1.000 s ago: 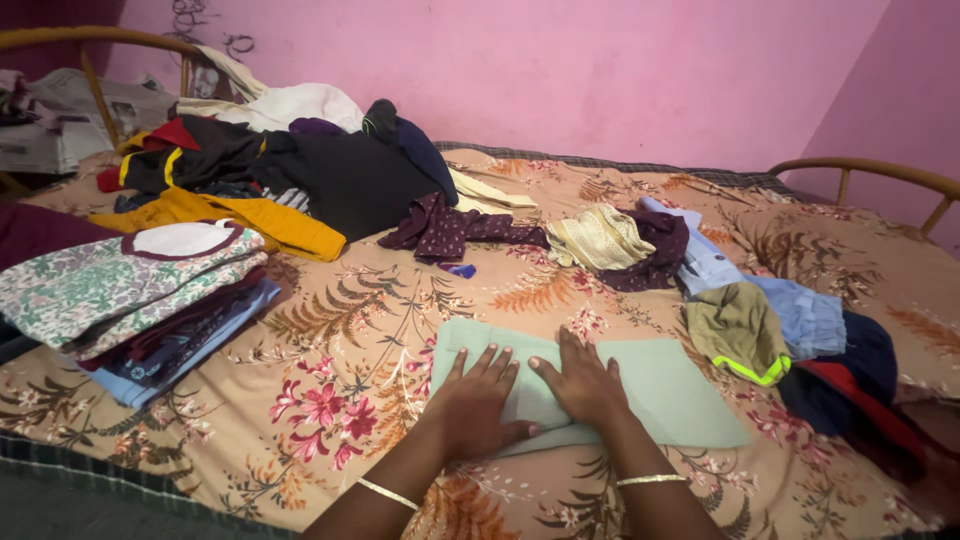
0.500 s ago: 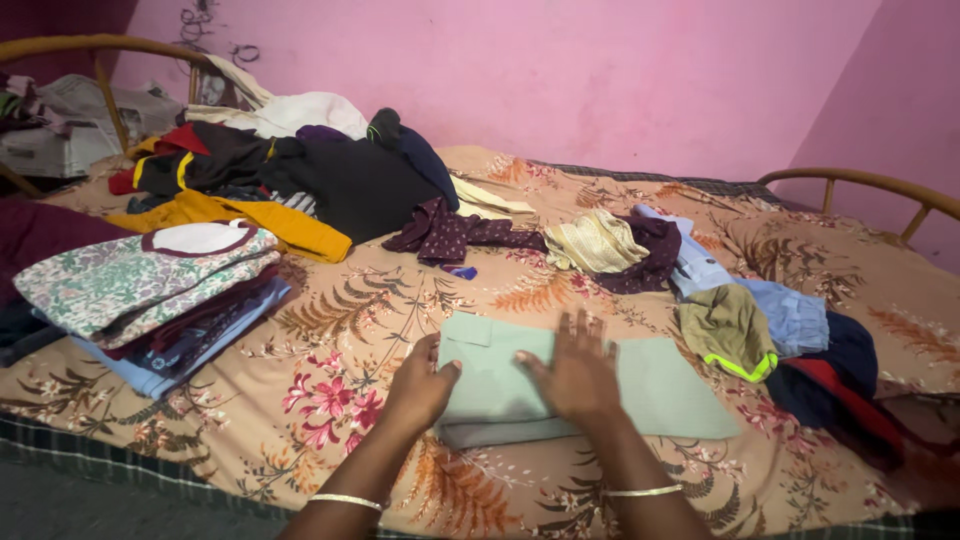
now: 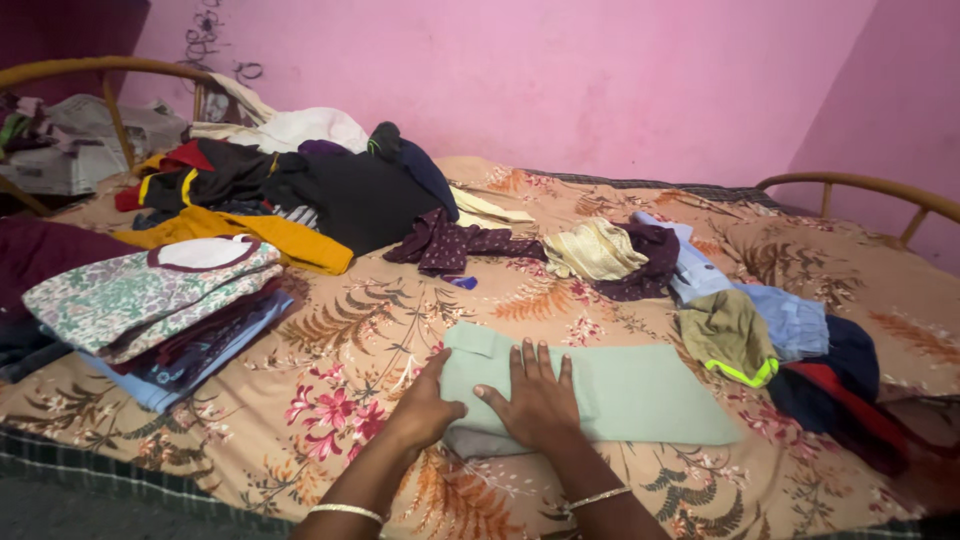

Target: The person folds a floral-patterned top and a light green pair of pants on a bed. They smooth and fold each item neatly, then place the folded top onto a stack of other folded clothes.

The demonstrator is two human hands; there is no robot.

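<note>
A bed [image 3: 330, 420] covered with a tan floral sheet filled most of the view, set against a pink wall [image 3: 560, 80]. At its far left a loose heap of dark, yellow and white clothes [image 3: 290, 180] lay piled near the curved bed rail [image 3: 110, 70], and a neat stack of folded garments [image 3: 150, 300] sat at the left edge. More loose clothes, blue, olive and red [image 3: 770, 330], were strewn on the right side. Near the front edge lay a pale green folded cloth [image 3: 640, 395], a long rectangle whose long axis ran left to right across the bed, its thicker folded end pointing left. The right hand [image 3: 535, 400] lay flat and open on that end, fingers spread and pointing away from the person. The left hand [image 3: 425, 408] curled round the cloth's left edge, thumb on top, gripping it.
</note>
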